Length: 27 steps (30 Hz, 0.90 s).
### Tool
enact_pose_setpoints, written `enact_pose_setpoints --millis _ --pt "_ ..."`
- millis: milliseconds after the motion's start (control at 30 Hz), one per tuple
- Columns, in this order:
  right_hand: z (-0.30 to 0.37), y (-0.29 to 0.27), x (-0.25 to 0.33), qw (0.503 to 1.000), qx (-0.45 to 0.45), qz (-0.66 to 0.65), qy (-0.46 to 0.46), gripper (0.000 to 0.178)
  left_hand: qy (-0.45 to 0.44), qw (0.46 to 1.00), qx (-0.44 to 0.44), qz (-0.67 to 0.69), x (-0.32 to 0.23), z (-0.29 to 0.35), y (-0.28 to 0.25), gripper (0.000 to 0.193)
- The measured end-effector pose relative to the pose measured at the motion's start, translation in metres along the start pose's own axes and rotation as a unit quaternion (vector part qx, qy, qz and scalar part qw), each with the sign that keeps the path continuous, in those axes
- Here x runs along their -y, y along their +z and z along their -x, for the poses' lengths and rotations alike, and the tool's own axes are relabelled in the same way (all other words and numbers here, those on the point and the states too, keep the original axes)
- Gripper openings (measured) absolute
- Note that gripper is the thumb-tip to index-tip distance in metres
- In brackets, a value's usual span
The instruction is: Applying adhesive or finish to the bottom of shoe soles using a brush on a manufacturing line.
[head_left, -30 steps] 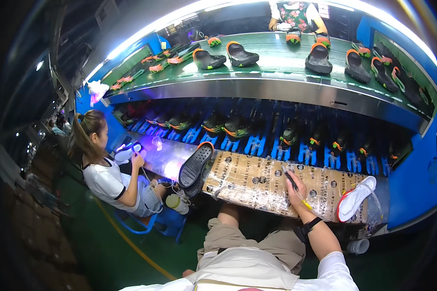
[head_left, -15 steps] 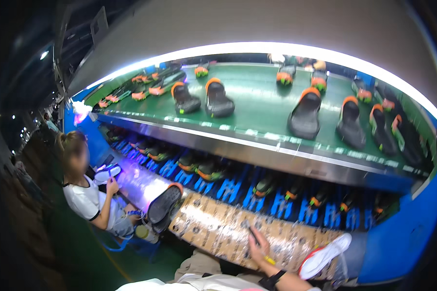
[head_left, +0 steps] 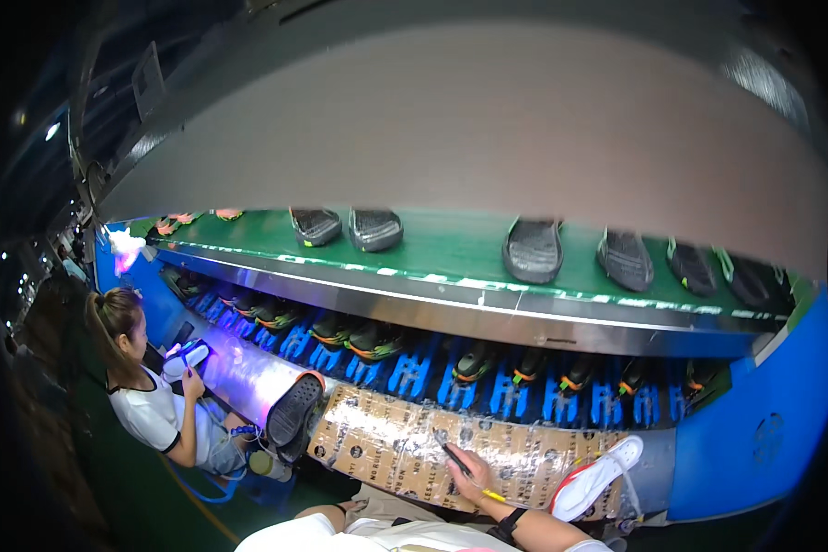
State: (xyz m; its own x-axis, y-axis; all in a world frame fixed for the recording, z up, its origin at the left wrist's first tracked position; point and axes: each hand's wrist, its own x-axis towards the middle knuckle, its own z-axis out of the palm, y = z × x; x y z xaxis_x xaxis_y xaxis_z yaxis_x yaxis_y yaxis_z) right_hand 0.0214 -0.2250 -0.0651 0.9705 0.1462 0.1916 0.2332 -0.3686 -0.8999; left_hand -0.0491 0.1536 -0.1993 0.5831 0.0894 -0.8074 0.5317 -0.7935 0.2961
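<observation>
Cardboard-covered bench, right hand extended over it, grip pinching black tool, left hand's unclear

Your table shows brown cardboard under glossy, creased clear film; the ledge above is smooth, reflective metal; the green belt looks smooth with a low sheen; the dark tool in your right hand appears plastic; the black shoe is matt and dotted with holes; the blue side panel looks painted, smooth.
</observation>
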Motion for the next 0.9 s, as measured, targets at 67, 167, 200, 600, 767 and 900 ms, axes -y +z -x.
enact_pose_setpoints --millis 67,167,200,600,767,900 --pt "0.002 0.001 0.002 0.999 -0.020 -0.002 -0.042 0.039 0.014 0.999 0.016 -0.028 0.023 -0.010 -0.006 0.051" --pt "0.005 0.003 0.001 0.998 -0.033 0.014 -0.052 0.039 0.069 0.994 0.042 -0.069 0.090 -0.045 0.002 0.051" --pt "0.004 0.008 -0.003 0.995 -0.065 0.011 -0.081 0.037 0.101 0.990 0.048 -0.083 0.117 -0.059 0.000 0.051" --pt "-0.001 0.016 0.003 0.990 -0.122 0.020 -0.069 0.036 0.316 0.941 0.037 -0.111 -0.055 0.236 -0.263 0.050" --pt "-0.004 0.022 0.001 0.984 -0.134 0.049 -0.105 0.039 0.492 0.754 -0.392 -0.189 -0.151 0.261 -0.408 0.033" --pt "-0.003 0.022 0.000 0.980 -0.114 0.110 -0.123 0.040 0.345 0.644 -0.621 -0.284 -0.215 0.193 -0.528 0.037"
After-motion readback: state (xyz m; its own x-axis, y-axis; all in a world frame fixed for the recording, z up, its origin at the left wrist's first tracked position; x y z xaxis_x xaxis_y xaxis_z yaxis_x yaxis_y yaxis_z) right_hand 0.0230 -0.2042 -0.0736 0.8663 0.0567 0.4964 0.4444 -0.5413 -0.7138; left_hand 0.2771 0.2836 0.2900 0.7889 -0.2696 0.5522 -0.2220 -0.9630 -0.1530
